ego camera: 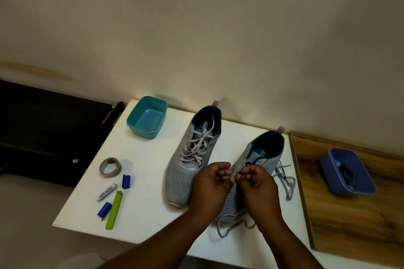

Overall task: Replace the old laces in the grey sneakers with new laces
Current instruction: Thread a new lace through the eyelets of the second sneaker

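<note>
Two hands are curled together over the right sneaker [251, 172], whose long axis runs from them toward the wall: the left hand [211, 183] pinches the eyelet flap, the right hand [259, 183] pinches a lace end beside it. Loose grey lace [286, 181] is strewn alongside; the left sneaker [192, 157], laced, lies just beside.

Grey perforated sneakers [188, 159], teal tub [147, 120], blue tub [347, 172].

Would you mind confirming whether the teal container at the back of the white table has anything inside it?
No, the teal container shows only its bare bottom, with nothing lying in it.
</note>
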Demonstrator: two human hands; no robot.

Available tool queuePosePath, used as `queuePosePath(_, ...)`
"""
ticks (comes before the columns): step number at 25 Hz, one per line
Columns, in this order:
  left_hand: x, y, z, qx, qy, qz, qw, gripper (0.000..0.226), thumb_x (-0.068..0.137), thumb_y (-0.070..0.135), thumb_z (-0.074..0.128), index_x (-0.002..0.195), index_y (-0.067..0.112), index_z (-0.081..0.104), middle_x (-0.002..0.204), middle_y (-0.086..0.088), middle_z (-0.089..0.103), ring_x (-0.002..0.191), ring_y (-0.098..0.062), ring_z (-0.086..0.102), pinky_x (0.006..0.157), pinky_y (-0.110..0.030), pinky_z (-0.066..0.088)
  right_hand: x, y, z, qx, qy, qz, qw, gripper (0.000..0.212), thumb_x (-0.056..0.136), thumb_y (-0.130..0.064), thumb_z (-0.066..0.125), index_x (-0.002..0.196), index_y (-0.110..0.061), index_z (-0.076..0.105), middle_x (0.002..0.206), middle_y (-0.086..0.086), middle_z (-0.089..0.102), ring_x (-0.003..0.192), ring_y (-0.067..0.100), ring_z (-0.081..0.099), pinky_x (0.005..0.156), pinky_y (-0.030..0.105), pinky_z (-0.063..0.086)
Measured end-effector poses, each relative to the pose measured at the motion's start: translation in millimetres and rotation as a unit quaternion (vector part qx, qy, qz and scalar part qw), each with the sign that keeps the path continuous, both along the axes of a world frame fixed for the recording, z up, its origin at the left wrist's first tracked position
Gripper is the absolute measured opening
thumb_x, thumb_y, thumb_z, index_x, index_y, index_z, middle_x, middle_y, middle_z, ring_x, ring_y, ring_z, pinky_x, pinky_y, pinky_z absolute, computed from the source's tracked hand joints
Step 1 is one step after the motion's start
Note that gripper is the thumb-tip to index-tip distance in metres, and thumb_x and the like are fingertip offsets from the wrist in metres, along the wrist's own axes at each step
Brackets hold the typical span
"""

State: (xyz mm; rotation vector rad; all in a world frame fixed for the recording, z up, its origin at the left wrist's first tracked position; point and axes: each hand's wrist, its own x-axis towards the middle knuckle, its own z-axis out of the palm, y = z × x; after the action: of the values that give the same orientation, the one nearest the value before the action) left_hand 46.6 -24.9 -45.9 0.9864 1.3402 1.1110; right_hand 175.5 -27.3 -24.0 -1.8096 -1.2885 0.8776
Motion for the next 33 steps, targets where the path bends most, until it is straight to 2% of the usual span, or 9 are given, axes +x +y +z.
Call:
queuePosePath(6, 1, -4, -2, -0.004, -0.018, 0.013, 1.0, 0.032, 0.086, -0.002, 0.075, 0.112, 0.015, 0.071, 0.1, 0.0, 0.077, 0.093, -0.008, 0.073, 0.08, -0.018, 0.057, -3, 0, 5, -0.02, 0.034, 0.019, 0.999, 0.018, 0.093, -0.008, 0.069, 0.089, -0.026, 0.071, 0.084, -0.008, 0.074, 0.08, 0.004, 0.07, 0.078, 0.03, 0.059)
queuePosePath(11, 1, -1, 0, -0.023, -0.021, -0.001, 1.0, 0.03, 0.087, -0.006, 0.071, 0.112, 0.012, 0.071, 0.099, -0.002, 0.076, 0.09, -0.006, 0.073, 0.076, -0.015, 0.056, -5, -1, 6, -0.013, -0.008, 0.024, 1.0, 0.022, 0.094, -0.009, 0.066, 0.095, -0.03, 0.063, 0.09, -0.009, 0.07, 0.085, 0.005, 0.066, 0.076, 0.024, 0.053)
queuePosePath(13, 0, 1, 3, -0.024, 0.0, -0.016, 1.0, 0.032, 0.088, -0.006, 0.068, 0.114, 0.012, 0.07, 0.1, -0.001, 0.075, 0.089, -0.005, 0.072, 0.078, -0.015, 0.055, -4, -4, 5, -0.009, -0.05, 0.042, 0.998, 0.021, 0.097, -0.009, 0.061, 0.101, -0.029, 0.056, 0.095, -0.01, 0.065, 0.087, 0.004, 0.063, 0.075, 0.021, 0.05)
queuePosePath(16, 2, 1, 7, 0.003, 0.093, -0.032, 0.995, 0.038, 0.088, -0.007, 0.061, 0.121, 0.012, 0.067, 0.1, 0.008, 0.071, 0.087, 0.002, 0.067, 0.08, -0.01, 0.052, -4, -6, 3, -0.005, -0.078, 0.046, 0.996, 0.02, 0.099, -0.007, 0.057, 0.105, -0.026, 0.052, 0.098, -0.009, 0.064, 0.09, 0.003, 0.061, 0.075, 0.019, 0.048)
queuePosePath(21, 2, -5, 10, 0.064, 0.245, -0.031, 0.967, 0.036, 0.082, 0.011, 0.076, 0.115, 0.023, 0.066, 0.098, 0.015, 0.066, 0.09, -0.003, 0.064, 0.084, -0.024, 0.055, -8, -3, 0, -0.036, 0.044, -0.018, 0.998, 0.026, 0.097, -0.005, 0.058, 0.103, -0.03, 0.05, 0.099, 0.001, 0.067, 0.094, 0.017, 0.066, 0.078, 0.031, 0.054)
queuePosePath(23, 1, -1, 11, 0.044, 0.223, -0.029, 0.973, 0.032, 0.081, 0.016, 0.081, 0.109, 0.023, 0.068, 0.091, 0.014, 0.068, 0.083, -0.001, 0.066, 0.078, -0.019, 0.055, -5, -2, 2, -0.054, 0.091, -0.032, 0.994, 0.027, 0.097, -0.002, 0.059, 0.105, -0.027, 0.052, 0.101, 0.004, 0.069, 0.096, 0.018, 0.068, 0.077, 0.029, 0.053)
queuePosePath(25, 0, 1, 11, 0.009, 0.149, -0.021, 0.989, 0.028, 0.081, 0.014, 0.083, 0.105, 0.022, 0.071, 0.084, 0.009, 0.071, 0.076, 0.0, 0.068, 0.072, -0.013, 0.053, -4, -1, 5, -0.064, 0.113, -0.035, 0.991, 0.025, 0.096, -0.002, 0.06, 0.106, -0.024, 0.054, 0.101, 0.004, 0.07, 0.096, 0.017, 0.069, 0.077, 0.027, 0.052)
queuePosePath(29, 0, -3, 6, 0.007, 0.119, -0.004, 0.993, 0.02, 0.084, 0.012, 0.079, 0.102, 0.02, 0.076, 0.084, 0.008, 0.075, 0.079, 0.003, 0.069, 0.071, -0.01, 0.05, -10, -2, 8, -0.047, 0.073, -0.037, 0.996, 0.022, 0.097, -0.005, 0.06, 0.101, -0.026, 0.056, 0.098, -0.001, 0.067, 0.093, 0.013, 0.065, 0.072, 0.025, 0.049)
queuePosePath(33, 2, -4, 9, 0.054, 0.223, -0.05, 0.972, 0.023, 0.086, 0.034, 0.071, 0.108, 0.028, 0.072, 0.093, 0.012, 0.072, 0.082, -0.001, 0.067, 0.076, -0.017, 0.055, -10, -5, 13, -0.032, 0.06, -0.041, 0.997, 0.025, 0.098, -0.004, 0.058, 0.102, -0.028, 0.055, 0.099, -0.005, 0.066, 0.093, 0.009, 0.065, 0.071, 0.021, 0.048)
